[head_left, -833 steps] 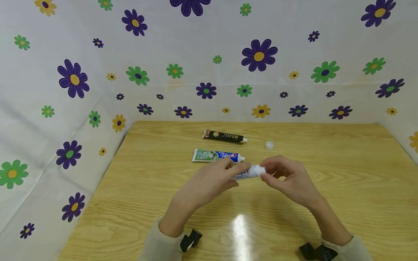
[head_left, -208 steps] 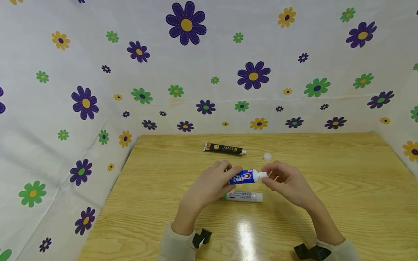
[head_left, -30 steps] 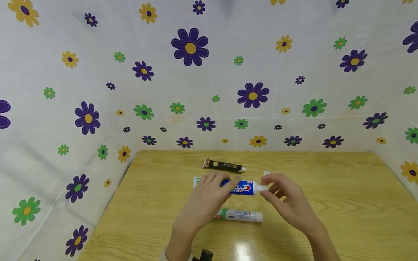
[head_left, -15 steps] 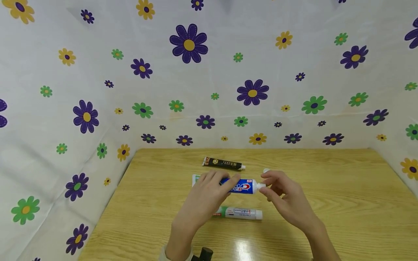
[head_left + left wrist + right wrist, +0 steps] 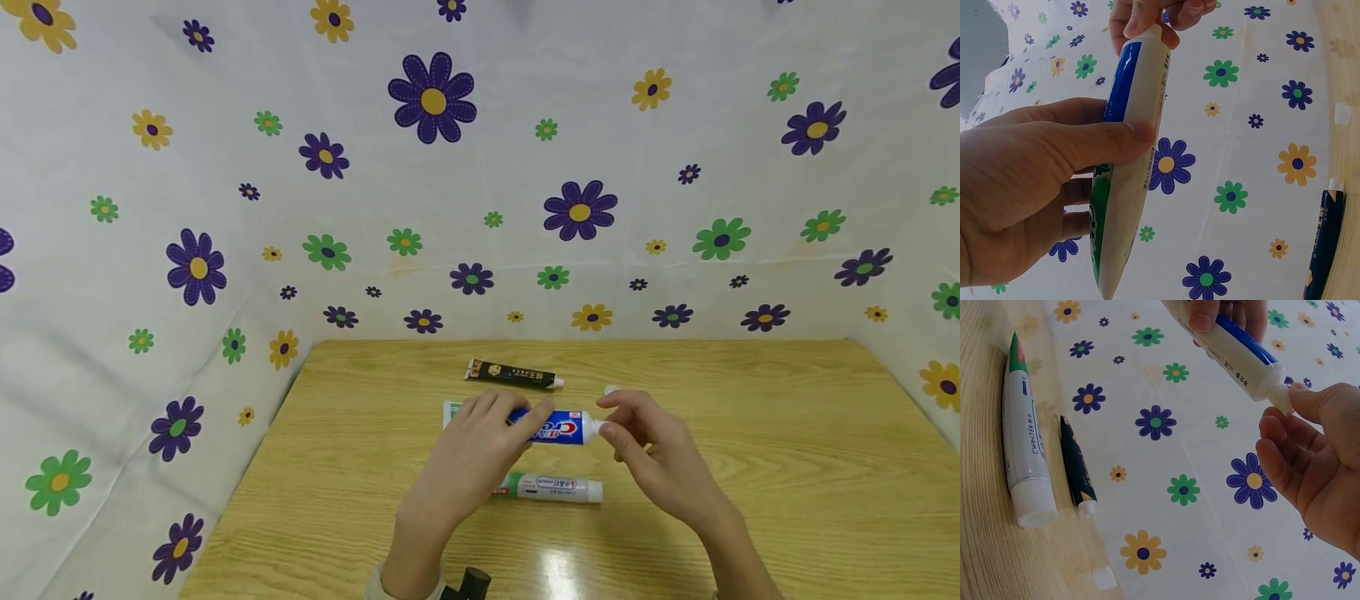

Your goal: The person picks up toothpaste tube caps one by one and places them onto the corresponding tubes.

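My left hand (image 5: pixel 476 450) grips a blue, green and white toothpaste tube (image 5: pixel 564 427) around its middle, thumb across its pale back in the left wrist view. The tube is raised above the table, its neck pointing right. With thumb and fingertips my right hand (image 5: pixel 660 450) pinches the small white cap (image 5: pixel 1280 399) at the tube's end. Nearer me, a silver-white and green toothpaste tube (image 5: pixel 558 488) lies with its wide white cap on; its left end hides behind my left hand. Farther back lies a black toothpaste tube (image 5: pixel 517 375) with a narrow white tip.
A loose white cap (image 5: pixel 611 389) lies on the wooden table (image 5: pixel 787 467) just beyond my right fingers, partly hidden in the head view. Flower-patterned white cloth (image 5: pixel 487 167) hangs behind the table and along its sides.
Since the oldest frame, the silver-white tube has gone from my hands to the table, and the blue tube has been picked up. Lately only my right fingers shift slightly on the cap.
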Tool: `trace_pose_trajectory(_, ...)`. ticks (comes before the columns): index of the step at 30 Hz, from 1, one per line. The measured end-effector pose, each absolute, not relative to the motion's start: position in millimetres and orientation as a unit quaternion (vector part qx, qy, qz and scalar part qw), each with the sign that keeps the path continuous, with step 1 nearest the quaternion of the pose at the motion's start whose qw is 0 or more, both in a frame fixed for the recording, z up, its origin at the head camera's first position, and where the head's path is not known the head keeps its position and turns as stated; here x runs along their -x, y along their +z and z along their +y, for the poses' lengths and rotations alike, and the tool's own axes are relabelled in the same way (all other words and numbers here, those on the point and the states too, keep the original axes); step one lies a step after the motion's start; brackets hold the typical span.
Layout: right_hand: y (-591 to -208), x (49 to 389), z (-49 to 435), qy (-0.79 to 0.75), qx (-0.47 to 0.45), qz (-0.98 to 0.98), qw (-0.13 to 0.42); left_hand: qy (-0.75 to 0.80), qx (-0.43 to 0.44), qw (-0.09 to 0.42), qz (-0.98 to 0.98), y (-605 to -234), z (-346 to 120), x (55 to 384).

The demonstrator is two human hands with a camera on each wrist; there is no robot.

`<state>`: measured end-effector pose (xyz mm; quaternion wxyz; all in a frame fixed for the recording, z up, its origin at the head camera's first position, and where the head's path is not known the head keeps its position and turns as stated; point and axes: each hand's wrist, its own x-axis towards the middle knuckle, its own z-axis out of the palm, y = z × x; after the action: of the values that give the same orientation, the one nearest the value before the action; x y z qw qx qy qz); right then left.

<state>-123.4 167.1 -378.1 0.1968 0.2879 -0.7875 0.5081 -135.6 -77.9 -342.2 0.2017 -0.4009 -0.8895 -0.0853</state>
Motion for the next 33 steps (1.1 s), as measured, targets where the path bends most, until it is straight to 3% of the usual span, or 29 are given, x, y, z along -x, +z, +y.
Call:
trace_pose_trajectory(11,-379.4,123.9,167.9,0.510,-0.291,-0.787,0.190,-0.082,0.406,0.204,-0.887,-343.9,-76.1,136.2)
trace_pose_trajectory(33,-379.1,122.5,161.0,0.580,-0.218,-0.779,0.101,-0.073,0.401,0.192,-0.892,-344.5,-74.0,135.1)
